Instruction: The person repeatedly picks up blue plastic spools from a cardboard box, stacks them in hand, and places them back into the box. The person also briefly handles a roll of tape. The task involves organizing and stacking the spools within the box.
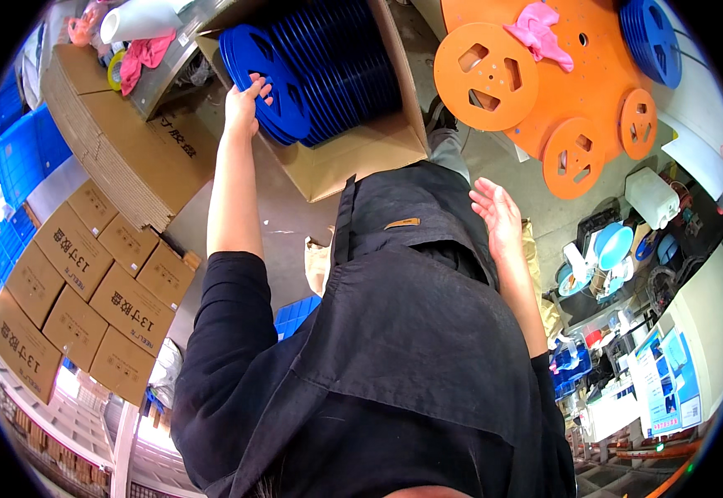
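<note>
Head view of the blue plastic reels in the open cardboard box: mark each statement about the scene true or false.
1. The left hand grips a round blue plastic reel standing in the open cardboard box. True.
2. The right hand holds a reel. False: it is open and holds nothing.
3. A pink cloth lies on the large orange disc. True.
4. The reels in the box are orange. False: they are blue.

Left hand grips the rim of the frontmost blue plastic reel, one of a row standing on edge in an open cardboard box. Right hand hangs open, empty, near the round orange desk with a pink cloth.
</note>
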### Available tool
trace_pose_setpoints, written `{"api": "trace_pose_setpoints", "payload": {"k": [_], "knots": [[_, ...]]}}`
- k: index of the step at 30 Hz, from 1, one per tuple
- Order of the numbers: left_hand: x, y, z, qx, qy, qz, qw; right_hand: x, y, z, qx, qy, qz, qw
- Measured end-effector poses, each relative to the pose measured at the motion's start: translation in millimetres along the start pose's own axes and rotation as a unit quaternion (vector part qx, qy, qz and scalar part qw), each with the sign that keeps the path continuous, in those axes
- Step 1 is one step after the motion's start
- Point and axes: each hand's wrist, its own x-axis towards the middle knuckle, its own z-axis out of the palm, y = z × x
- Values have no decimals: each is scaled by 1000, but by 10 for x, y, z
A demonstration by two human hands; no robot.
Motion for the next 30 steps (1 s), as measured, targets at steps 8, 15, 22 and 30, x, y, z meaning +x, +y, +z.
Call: {"api": "trace_pose_setpoints", "payload": {"k": [8,15,22,30], "knots": [[310,-211,49,22,-32,7,999,-15,5,29,-10,8,8,1000],[-16,167,-25,-5,-6,-8,1000,-23,-62,65,-19,7,-2,1000],[-87,142,-100,-6,-9,6,1000,-29,-59,147,-15,-6,-9,1000],[329,-306,-168,69,-49,22,996,-61,-34,129,-25,-8,-6,1000]]}}
